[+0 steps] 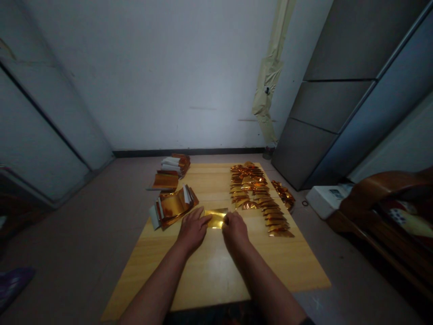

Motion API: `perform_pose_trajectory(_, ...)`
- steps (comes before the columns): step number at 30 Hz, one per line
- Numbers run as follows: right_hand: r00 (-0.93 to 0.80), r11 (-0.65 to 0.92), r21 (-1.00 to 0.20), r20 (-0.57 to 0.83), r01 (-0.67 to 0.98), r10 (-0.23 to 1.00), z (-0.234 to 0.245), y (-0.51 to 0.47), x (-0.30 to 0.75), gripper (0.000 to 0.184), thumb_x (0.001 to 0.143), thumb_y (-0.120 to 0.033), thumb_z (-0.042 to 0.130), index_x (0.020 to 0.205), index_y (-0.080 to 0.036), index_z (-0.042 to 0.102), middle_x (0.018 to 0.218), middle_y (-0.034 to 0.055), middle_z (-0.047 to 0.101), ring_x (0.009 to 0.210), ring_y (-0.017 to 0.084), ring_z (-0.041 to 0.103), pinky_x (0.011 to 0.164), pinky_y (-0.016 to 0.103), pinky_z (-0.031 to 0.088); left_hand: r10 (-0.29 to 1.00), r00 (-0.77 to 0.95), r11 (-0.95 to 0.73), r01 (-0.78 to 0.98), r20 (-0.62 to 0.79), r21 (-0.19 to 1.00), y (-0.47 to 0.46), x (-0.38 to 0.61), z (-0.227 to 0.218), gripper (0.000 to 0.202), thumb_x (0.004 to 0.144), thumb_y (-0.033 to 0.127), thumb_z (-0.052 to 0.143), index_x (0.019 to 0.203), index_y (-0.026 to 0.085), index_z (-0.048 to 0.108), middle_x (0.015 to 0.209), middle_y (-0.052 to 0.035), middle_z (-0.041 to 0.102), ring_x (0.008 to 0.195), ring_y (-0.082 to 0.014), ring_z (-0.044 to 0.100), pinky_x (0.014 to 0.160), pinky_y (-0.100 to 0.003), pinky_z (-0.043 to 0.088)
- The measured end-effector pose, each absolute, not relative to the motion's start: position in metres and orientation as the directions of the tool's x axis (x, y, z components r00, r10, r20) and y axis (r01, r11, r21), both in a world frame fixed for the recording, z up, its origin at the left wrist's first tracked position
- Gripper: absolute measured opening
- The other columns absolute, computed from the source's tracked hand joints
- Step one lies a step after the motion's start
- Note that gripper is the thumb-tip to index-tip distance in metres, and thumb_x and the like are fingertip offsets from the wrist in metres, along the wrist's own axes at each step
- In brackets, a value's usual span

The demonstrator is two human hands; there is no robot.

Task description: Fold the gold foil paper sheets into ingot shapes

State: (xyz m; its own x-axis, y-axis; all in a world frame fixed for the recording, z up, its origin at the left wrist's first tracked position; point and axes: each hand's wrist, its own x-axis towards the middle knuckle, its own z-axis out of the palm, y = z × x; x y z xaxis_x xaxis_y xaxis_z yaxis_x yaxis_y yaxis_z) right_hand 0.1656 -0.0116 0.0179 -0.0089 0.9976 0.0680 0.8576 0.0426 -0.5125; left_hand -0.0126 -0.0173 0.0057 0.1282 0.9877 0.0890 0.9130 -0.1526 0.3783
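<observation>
A white wall (152, 76) fills the upper middle of the frame, with a grey metal cabinet (324, 113) at the upper right and a wooden bench (379, 212) at the lower right (a pale yellow cloth (269, 76) is hung against the wall beside the cabinet). A white box (326, 201) is seen on the floor, just left of the bench. A wooden table top (297, 275) is spread across the lower middle of the frame. Stacks of gold and white sheets (172, 205) are piled at its left side, while rows of folded gold pieces (260, 194) are laid out right of its middle, and a small heap of gold pieces (284, 195) is placed at its right edge.

Near the centre of the frame, a gold foil sheet (216, 218) is held flat on the table between the left hand (193, 230) and the right hand (235, 230). Its long axis is laid across the frame, from left to right, with a slight rise to the right. The left hand's fingers (198, 217) are pressed together, with their tips at the sheet's left end. The right hand is the nearer, as its bunched fingers (230, 220) are lying over the sheet's right end, though whether the sheet is pinched there cannot be told
</observation>
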Motion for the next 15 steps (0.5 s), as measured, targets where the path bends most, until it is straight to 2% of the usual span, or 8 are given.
perform_pose_trajectory(4,0.019,0.013,-0.577,0.05,0.817,0.999,0.017,-0.008,0.174,0.025,0.065,0.001,0.046,0.073,-0.018,0.06,0.078,0.0025,0.058,0.072,0.014,0.05,0.06,0.023,0.026,0.988,0.144,-0.155,0.913,0.057,0.378,-0.016,-0.016,0.007,0.047,0.085,0.018,0.046,0.125,0.035,0.063,0.149,-0.0041,0.045,0.138,-0.0263,0.039,0.111,-0.049,0.029)
perform_pose_trajectory(9,0.0,0.042,-0.616,0.068,0.787,0.998,0.015,-0.008,0.178,0.027,0.068,0.0,0.044,0.077,-0.018,0.063,0.082,0.0032,0.057,0.074,0.014,0.051,0.062,0.022,0.03,0.985,0.165,-0.174,0.915,0.056,0.363,-0.019,-0.016,0.01,0.051,0.082,0.016,0.047,0.127,0.034,0.061,0.15,-0.0056,0.044,0.138,-0.0257,0.038,0.111,-0.048,0.028)
perform_pose_trajectory(13,-0.173,0.223,-0.581,0.141,0.783,0.975,0.022,-0.016,0.182,0.031,0.072,-0.004,0.048,0.09,-0.022,0.066,0.1,0.0033,0.058,0.09,0.015,0.053,0.07,0.021,0.035,0.977,0.178,-0.208,0.914,0.117,0.349,-0.021,-0.015,0.008,0.047,0.08,0.03,0.059,0.127,0.032,0.061,0.149,-0.0083,0.044,0.137,-0.0286,0.038,0.111,-0.05,0.028)
perform_pose_trajectory(15,-0.284,0.317,-0.537,0.146,0.782,0.948,0.028,-0.02,0.185,0.027,0.073,-0.008,0.052,0.09,-0.023,0.066,0.107,0.0026,0.057,0.095,0.015,0.052,0.074,0.021,0.037,0.976,0.175,-0.21,0.91,0.127,0.358,-0.022,-0.015,0.007,0.047,0.079,0.035,0.061,0.126,0.032,0.062,0.149,-0.0084,0.044,0.136,-0.0296,0.039,0.11,-0.05,0.029)
